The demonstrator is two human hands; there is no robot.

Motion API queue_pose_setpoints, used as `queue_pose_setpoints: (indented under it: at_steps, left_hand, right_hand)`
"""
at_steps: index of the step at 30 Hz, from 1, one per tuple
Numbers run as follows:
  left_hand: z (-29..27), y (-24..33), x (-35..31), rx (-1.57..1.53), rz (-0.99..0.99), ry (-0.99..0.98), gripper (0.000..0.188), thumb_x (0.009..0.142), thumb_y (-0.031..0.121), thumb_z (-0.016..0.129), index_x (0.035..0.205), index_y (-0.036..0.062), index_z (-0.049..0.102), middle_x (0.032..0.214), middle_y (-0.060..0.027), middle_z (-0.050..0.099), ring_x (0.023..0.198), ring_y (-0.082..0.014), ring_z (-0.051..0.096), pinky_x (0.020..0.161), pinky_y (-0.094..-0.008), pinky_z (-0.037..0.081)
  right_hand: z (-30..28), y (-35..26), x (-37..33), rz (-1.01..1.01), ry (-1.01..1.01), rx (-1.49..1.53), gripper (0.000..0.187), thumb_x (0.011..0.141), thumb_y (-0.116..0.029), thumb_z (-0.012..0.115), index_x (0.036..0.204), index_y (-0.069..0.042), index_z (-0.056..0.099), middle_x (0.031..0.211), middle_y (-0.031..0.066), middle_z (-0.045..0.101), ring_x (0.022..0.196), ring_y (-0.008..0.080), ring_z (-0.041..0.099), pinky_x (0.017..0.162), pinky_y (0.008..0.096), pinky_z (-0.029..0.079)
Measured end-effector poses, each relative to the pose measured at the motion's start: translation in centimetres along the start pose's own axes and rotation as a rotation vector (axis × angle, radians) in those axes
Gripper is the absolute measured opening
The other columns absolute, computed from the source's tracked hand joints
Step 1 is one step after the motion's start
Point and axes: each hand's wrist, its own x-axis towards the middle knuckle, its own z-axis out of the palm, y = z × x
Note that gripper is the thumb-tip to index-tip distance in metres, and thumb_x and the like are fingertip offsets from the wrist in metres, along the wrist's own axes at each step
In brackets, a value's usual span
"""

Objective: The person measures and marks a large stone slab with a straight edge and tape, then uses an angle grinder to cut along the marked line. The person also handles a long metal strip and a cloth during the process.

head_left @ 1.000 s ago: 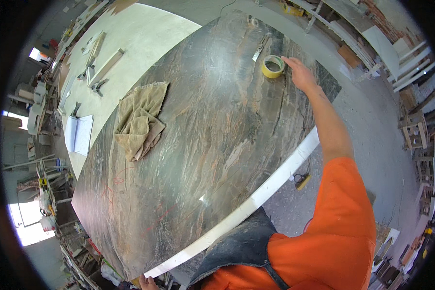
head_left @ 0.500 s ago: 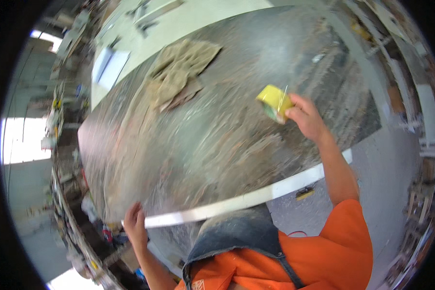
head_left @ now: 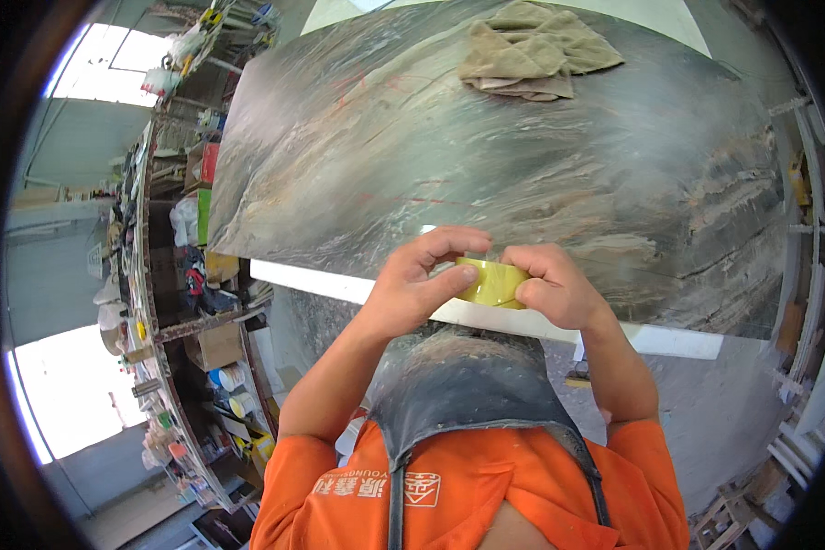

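A roll of yellow tape (head_left: 495,286) is held in front of my body, over the near edge of a stone-patterned slab (head_left: 357,174). My right hand (head_left: 559,286) grips the roll's right side between thumb and fingers. From the left, my left hand (head_left: 422,280) closes on it, its thumb on the roll and its fingers curled above. Something clear, like a bit of loose tape, shows between the hands. A white strip (head_left: 674,342) runs along the slab's near edge, passing beneath the hands.
A crumpled tan cloth (head_left: 541,55) lies on the far part of the slab. Cluttered shelves (head_left: 206,325) with boxes and containers line the left side. Wooden pieces (head_left: 724,518) and racks stand at the right. On the floor lies a small yellowish object (head_left: 577,378).
My right hand has brought the tape roll back toward my body. My left hand has risen from the slab's near left corner to meet it. The view has shifted too.
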Motion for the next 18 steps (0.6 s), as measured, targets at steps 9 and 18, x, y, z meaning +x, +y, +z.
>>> queue_pose_setpoints:
  at_steps: [9,18]
  left_hand:
    - [-8.8,-5.2,-5.5,-0.233,0.073,0.134,0.012,0.094,0.006,0.070,0.105,0.0022,0.073,0.130,-0.0105,0.065,0.108,-0.0154,0.064,0.092,-0.0311,0.053]
    - [-28.5,-10.6,-14.2,0.140,0.295,0.320,0.008,0.087,0.009,0.072,0.093,0.0067,0.067,0.116,-0.0116,0.064,0.113,-0.0294,0.059,0.097,-0.0406,0.046]
  right_hand:
    - [9.6,-0.1,7.1,0.111,-0.013,-0.171,0.019,0.075,-0.016,0.055,0.082,0.002,0.058,0.072,0.0135,0.054,0.067,0.0210,0.052,0.063,0.0362,0.043]
    - [26.7,-0.7,22.0,0.203,0.018,-0.463,0.032,0.086,-0.021,0.070,0.112,-0.003,0.062,0.080,0.0092,0.062,0.072,0.0202,0.058,0.068,0.0354,0.048]
